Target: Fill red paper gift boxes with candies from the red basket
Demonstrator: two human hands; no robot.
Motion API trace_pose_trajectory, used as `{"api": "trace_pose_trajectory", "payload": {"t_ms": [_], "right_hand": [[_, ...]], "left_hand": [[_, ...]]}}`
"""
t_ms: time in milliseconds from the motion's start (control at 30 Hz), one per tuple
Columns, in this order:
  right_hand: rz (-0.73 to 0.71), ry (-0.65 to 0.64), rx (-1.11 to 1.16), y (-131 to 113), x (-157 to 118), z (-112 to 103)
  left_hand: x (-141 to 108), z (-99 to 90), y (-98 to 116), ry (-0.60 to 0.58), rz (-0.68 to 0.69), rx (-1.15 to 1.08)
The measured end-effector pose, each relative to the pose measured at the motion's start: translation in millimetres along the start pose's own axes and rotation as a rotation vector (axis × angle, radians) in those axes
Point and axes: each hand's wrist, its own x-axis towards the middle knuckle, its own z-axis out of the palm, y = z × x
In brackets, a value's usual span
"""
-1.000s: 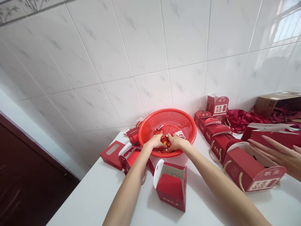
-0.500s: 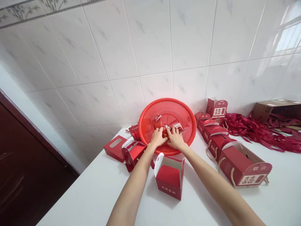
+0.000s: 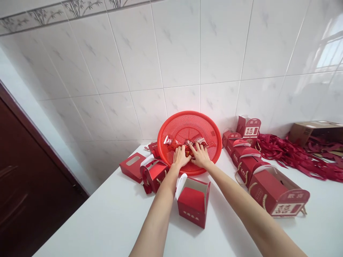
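Note:
Both my hands reach into a round red plastic basket [image 3: 163, 134] leaning up toward the wall. My left hand [image 3: 181, 157] has its fingers curled round small red and gold wrapped candies [image 3: 189, 151]. From the other side my right hand [image 3: 200, 156] is bent over the same pile, its fingertips beside a packet [image 3: 201, 141] marked CANDY. Left of the pile lies a red and white packet [image 3: 168, 140]. Fingers partly hide what is held. Between my forearms stands an open red gift box [image 3: 191, 207], its white-lined flap raised.
Left of the basket are a red handled box [image 3: 155, 175] and a flat red box [image 3: 132, 167]. Several red boxes with rope handles [image 3: 273, 189] line the right. Behind them lie dark red ribbons [image 3: 292, 155] and a cardboard box [image 3: 308, 132]. White tiled wall stands behind.
The red and white packet at the basket's left has shifted left and now lies flatter. My hands remain at the candy pile with little movement. The view has tilted slightly.

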Motion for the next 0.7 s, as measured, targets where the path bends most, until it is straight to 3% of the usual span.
{"api": "trace_pose_trajectory", "payload": {"t_ms": [367, 700], "right_hand": [[-0.001, -0.057, 0.071, -3, -12, -20], [0.181, -0.341, 0.192, -3, -24, -52]], "left_hand": [[-9, -15.7, -3, -0.073, -0.051, -0.066], [-9, -28.2, 3, -0.178, 0.003, -0.271]]}}
